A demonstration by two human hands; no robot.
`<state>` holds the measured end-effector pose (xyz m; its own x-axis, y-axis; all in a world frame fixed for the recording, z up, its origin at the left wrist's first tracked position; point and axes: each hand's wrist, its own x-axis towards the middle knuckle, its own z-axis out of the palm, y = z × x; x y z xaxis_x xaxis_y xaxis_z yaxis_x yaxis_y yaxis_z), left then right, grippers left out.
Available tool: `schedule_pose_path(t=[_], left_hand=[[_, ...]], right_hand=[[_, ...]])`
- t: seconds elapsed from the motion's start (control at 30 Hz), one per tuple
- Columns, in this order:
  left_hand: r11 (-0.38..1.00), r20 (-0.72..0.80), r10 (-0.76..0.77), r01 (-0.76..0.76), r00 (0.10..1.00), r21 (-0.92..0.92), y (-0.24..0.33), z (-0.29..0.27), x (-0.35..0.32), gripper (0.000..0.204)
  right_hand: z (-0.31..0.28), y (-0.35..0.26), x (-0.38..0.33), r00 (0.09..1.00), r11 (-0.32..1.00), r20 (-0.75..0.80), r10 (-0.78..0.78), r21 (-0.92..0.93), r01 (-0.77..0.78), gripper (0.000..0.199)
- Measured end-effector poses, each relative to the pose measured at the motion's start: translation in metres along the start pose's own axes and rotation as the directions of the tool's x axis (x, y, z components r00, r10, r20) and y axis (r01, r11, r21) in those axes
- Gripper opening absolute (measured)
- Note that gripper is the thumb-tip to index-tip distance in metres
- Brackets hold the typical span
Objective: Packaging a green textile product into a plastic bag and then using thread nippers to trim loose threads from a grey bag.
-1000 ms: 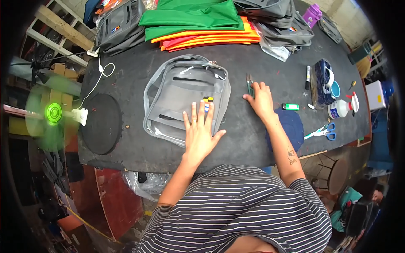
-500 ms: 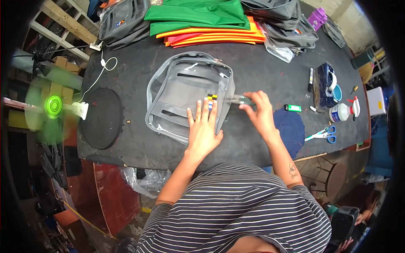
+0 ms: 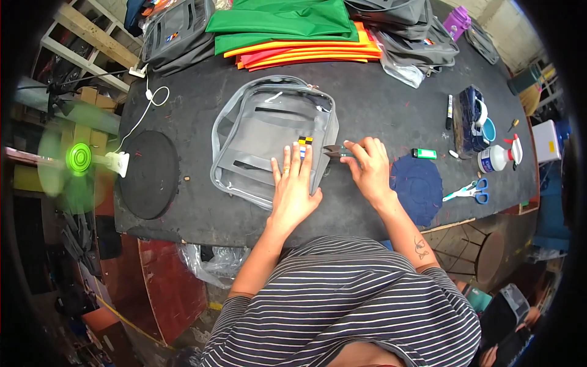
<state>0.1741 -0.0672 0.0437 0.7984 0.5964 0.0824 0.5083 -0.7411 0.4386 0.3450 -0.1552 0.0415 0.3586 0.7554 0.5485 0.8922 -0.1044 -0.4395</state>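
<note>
A grey backpack (image 3: 260,131) with clear plastic over its front lies flat on the dark table in front of me. My left hand (image 3: 291,199) rests palm down on its lower right part, fingers spread, tips beside a small coloured patch (image 3: 306,141). To the right of the bag, my right hand (image 3: 372,171) holds a pair of thread snips (image 3: 333,150) between thumb and fingers. Their dark blades stand apart and point left at the bag's right edge, near the patch. Whether the tips touch the bag I cannot tell.
Green fabric (image 3: 281,24) lies on orange sheets (image 3: 306,55) at the back, between more grey backpacks (image 3: 177,37). On the right are blue-handled scissors (image 3: 471,191), a spray bottle (image 3: 495,158), a green lighter (image 3: 424,153) and a marker (image 3: 450,112). A green fan (image 3: 79,159) spins at left.
The snips, blurred before, now show clearly with their blades apart, and my right hand has dropped slightly with its fingers more curled. My left hand stays on the backpack.
</note>
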Motion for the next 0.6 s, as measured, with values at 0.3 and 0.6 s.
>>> schedule_pose_path(t=[0.3,0.6], left_hand=[[0.999,0.007,-0.005,0.005,1.0,-0.051,-0.001,-0.0008,0.001,0.093],[0.999,0.002,-0.006,0.006,1.0,-0.04,0.0001,-0.0006,0.002,0.093]], right_hand=[[0.0053,0.0023,-0.0077,0.999,0.998,-0.049,-0.012,-0.06,0.009,0.031],[0.0041,-0.0018,-0.0078,1.0,0.996,-0.029,-0.009,-0.094,0.006,0.029]])
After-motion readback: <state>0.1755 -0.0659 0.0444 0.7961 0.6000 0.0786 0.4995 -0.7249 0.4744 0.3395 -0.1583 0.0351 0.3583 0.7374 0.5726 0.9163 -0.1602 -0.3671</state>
